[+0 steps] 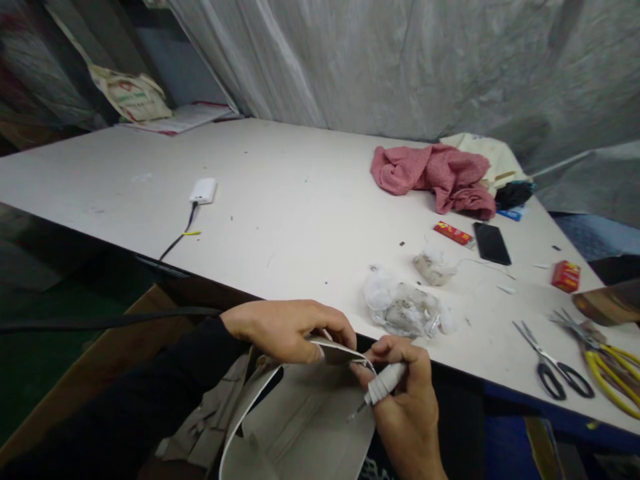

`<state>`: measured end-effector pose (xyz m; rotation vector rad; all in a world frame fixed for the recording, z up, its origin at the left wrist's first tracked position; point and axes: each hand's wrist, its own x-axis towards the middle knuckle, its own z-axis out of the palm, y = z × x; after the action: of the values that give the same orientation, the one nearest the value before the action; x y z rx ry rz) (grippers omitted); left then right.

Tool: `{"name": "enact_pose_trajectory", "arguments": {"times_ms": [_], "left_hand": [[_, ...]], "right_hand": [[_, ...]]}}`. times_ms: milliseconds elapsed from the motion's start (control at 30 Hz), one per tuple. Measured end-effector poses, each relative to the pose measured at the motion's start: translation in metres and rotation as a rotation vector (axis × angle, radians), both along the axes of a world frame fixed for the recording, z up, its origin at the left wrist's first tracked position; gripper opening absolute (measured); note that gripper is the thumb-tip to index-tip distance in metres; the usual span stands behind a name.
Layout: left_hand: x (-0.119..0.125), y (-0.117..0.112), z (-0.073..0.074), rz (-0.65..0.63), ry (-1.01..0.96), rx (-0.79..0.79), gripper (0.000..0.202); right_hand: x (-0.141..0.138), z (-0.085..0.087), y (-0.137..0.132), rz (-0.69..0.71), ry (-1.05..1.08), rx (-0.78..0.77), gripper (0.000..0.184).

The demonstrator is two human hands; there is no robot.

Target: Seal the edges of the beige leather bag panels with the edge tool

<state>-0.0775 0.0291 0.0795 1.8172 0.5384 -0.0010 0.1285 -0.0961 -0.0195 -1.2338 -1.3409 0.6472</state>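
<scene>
A beige, open-topped bag-like piece (pixel 305 413) with a stiff rim stands below the table's front edge, its inside facing me. My left hand (pixel 290 330) is closed over its far rim, thumb inside and fingers on the outer side. My right hand (pixel 407 400) is at the rim's right corner, where thumb and fingertips pinch the edge. In that same hand sits an awl (pixel 385 383) with a white wrapped handle, its thin metal point directed down and left over the inside. Whether the point touches the material I cannot tell.
On the white table (pixel 280 220) lie scissors (pixel 553 367), yellow-handled pliers (pixel 613 367), a black phone (pixel 491 243), a red box (pixel 566 275), plastic bundles (pixel 407 307) and a pink cloth (pixel 440 177). A white device (pixel 203 191) trails a cable. A cardboard box (pixel 115 373) stands lower left.
</scene>
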Motion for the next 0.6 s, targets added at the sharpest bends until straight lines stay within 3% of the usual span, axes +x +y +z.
{"name": "enact_pose_trajectory", "arguments": {"times_ms": [100,267,467,600], "left_hand": [[0.003,-0.003,-0.001,0.068,0.081,-0.001,0.052],[0.013,-0.02,-0.028,0.13,0.018,0.063,0.041],[0.019,-0.047,-0.052,0.499,-0.067,-0.068,0.018],[0.016,-0.056,-0.055,0.591,-0.108,-0.083,0.018]], "right_hand": [[-0.002,0.004,0.001,0.028,0.008,0.031,0.031],[-0.007,0.009,0.007,0.027,0.057,0.078,0.028],[-0.009,0.007,0.008,0.038,0.065,0.083,0.025],[-0.011,0.002,0.008,0.063,0.059,0.11,0.023]]}}
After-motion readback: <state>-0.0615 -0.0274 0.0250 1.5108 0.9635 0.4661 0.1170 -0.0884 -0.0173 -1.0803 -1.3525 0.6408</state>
